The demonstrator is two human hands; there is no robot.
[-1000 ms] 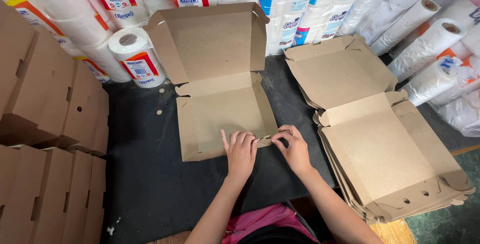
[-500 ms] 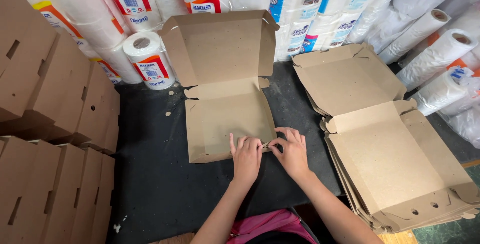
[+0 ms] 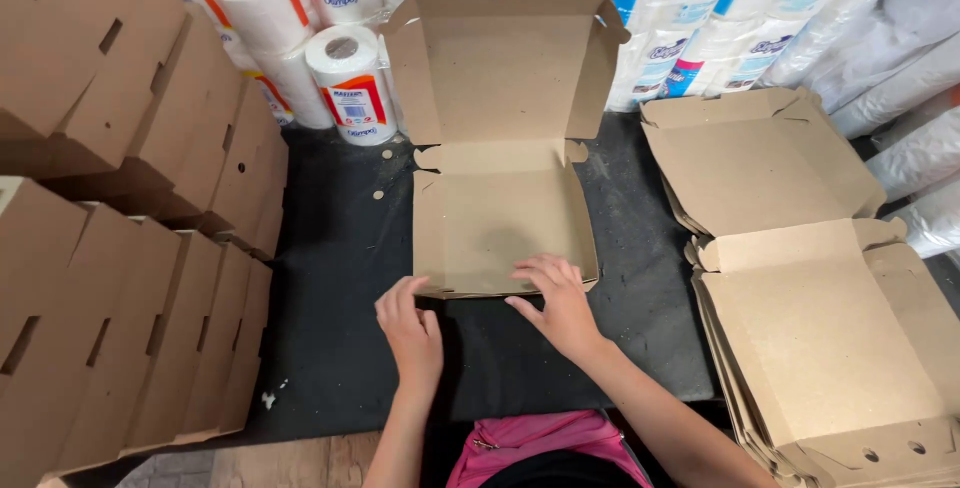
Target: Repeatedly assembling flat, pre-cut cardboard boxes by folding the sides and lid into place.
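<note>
A brown cardboard box blank [image 3: 500, 208] lies partly folded on the black table mat [image 3: 340, 278], its lid standing up at the back. My right hand [image 3: 555, 303] presses flat on the near edge of the box base. My left hand [image 3: 410, 333] rests at the box's near left corner, fingers curled on the front flap edge.
Folded brown boxes [image 3: 130, 248] are stacked along the left. A pile of flat box blanks [image 3: 820, 298] lies on the right. Wrapped paper rolls [image 3: 350, 78] line the back and right side.
My hands have spread apart along the box's near edge; the left slid to the left corner. The view has shifted closer.
</note>
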